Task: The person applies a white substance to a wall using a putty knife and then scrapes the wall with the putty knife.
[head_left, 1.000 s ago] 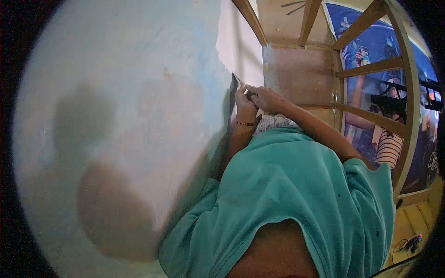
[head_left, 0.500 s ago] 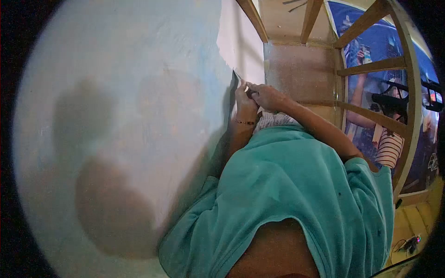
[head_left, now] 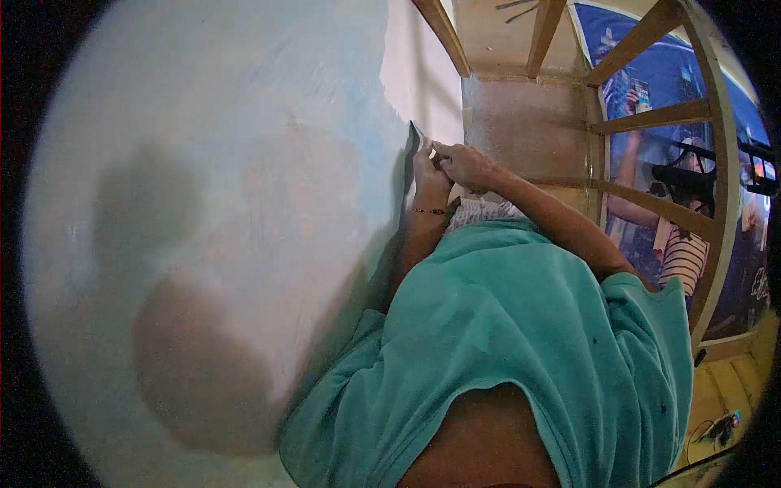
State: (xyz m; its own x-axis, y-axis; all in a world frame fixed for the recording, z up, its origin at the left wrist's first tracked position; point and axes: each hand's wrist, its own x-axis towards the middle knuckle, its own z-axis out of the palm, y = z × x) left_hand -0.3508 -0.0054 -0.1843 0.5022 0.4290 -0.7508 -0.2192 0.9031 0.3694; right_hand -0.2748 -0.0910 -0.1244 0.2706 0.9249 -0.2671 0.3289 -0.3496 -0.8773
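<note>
My left hand [head_left: 431, 172] is closed around a scraper [head_left: 417, 135], whose thin blade points up and left, its tip at or close to the wall [head_left: 268, 106]. The handle is hidden in my fingers. Against it, my right hand [head_left: 470, 168] is closed, with fingertips meeting my left thumb; what they grip is too small and covered to make out. Just beyond the blade, the wall changes from patchy pale blue to a bright white strip [head_left: 423, 73] with a ragged edge.
A wooden frame with slats [head_left: 651, 115] stands to the right, before a blue printed banner [head_left: 655, 57] with pictured people. A brown panel [head_left: 529, 122] lies beyond my hands. At lower right is a small dark object with a cable [head_left: 720, 429]. Shadows fall on the wall.
The scraper blade has turned slightly, showing more of its face, and its tip has shifted a little right. Both hands stay together in nearly the same place.
</note>
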